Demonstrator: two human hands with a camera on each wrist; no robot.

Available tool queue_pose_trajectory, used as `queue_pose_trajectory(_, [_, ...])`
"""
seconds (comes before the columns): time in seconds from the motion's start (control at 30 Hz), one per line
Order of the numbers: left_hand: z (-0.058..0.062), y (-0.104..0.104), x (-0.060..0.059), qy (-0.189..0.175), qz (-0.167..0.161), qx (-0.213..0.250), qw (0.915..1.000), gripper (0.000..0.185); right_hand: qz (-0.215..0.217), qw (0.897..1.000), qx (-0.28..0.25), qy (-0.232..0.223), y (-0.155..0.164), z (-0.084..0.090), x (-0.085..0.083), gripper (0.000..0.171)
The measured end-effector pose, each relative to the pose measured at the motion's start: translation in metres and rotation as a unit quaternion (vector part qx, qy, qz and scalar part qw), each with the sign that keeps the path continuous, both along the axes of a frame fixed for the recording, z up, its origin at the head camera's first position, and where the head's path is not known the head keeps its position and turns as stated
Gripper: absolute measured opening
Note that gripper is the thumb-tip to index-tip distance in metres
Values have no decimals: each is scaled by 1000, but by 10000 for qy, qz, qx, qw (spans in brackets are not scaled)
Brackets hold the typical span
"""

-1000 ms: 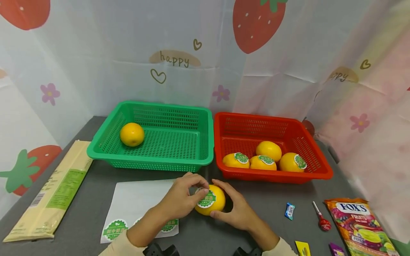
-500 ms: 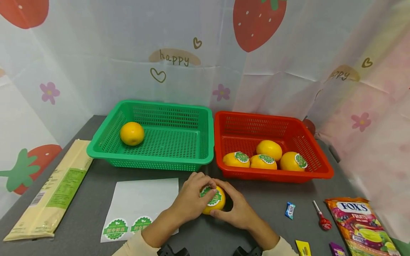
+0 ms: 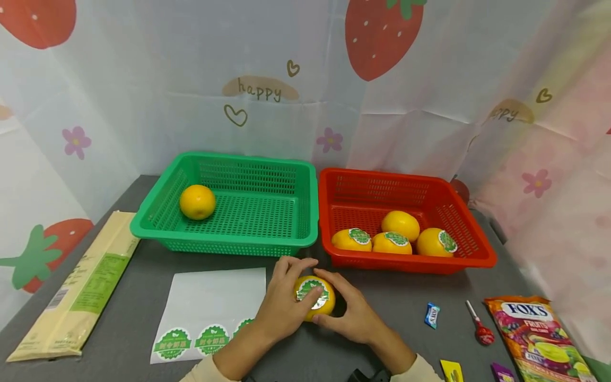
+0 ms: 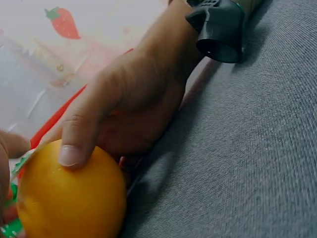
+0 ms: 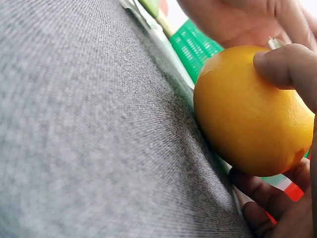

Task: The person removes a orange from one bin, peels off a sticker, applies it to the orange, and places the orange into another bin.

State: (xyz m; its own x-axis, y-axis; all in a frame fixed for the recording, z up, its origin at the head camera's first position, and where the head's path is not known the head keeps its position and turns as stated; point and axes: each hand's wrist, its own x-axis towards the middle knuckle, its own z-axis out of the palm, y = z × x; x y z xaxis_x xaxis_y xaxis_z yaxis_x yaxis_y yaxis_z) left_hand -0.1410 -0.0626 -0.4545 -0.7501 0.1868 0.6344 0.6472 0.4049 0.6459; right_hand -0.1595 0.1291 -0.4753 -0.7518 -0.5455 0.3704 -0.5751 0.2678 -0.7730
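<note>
My right hand (image 3: 355,313) grips an orange (image 3: 327,308) from the right, its thumb low on the near side and fingers behind. A round green-and-white sticker (image 3: 306,287) lies on the orange's top. From the left, my left hand (image 3: 282,305) rests its thumb on the sticker while its index finger reaches over the far side. In the left wrist view the right thumb presses the bare skin of the orange (image 4: 74,203). The right wrist view shows the orange (image 5: 242,109) close over the grey cloth, with the left hand (image 5: 237,22) behind it.
A white sheet (image 3: 219,292) with green stickers lies left of the hands. Behind stand a green basket (image 3: 224,239) with one orange and a red basket (image 3: 410,261) with several. A long cream packet (image 3: 76,286) lies far left; candies and a candy bag (image 3: 539,339) lie right.
My left hand has moved slightly right and its index finger has lifted off the sticker, while the thumb now lies on it. The orange stays in my right hand.
</note>
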Motion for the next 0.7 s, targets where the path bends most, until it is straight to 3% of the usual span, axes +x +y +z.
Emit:
queue_pose_trajectory(0.13, [-8, -9, -1, 249, -515, -2, 9984, 22, 142, 9998, -110, -21, 2, -5, -2, 72])
queue_pose_trajectory(0.23, [-17, -17, -4, -89, -640, -25, 9979, 26, 192, 9997, -161, -38, 2, -5, -2, 73])
queue_pose_trajectory(0.33, [-24, -21, -6, -476, -795, 101, 9956, 37, 240, 9991, -242, 237, 1, -4, -2, 72])
queue_pose_trajectory(0.47, [-31, -20, -7, -426, -1019, 178, 9937, 43, 167, 9956, -552, 741, -2, -1, 1, 62])
queue_pose_trajectory(0.57, [-32, -18, -8, -228, -971, 120, 9949, 44, 33, 9928, -718, 954, -5, 3, 5, 49])
queue_pose_trajectory(0.7, [-29, -19, -9, -222, -830, 72, 9963, 44, -69, 9912, -833, 1024, -11, 4, 5, 38])
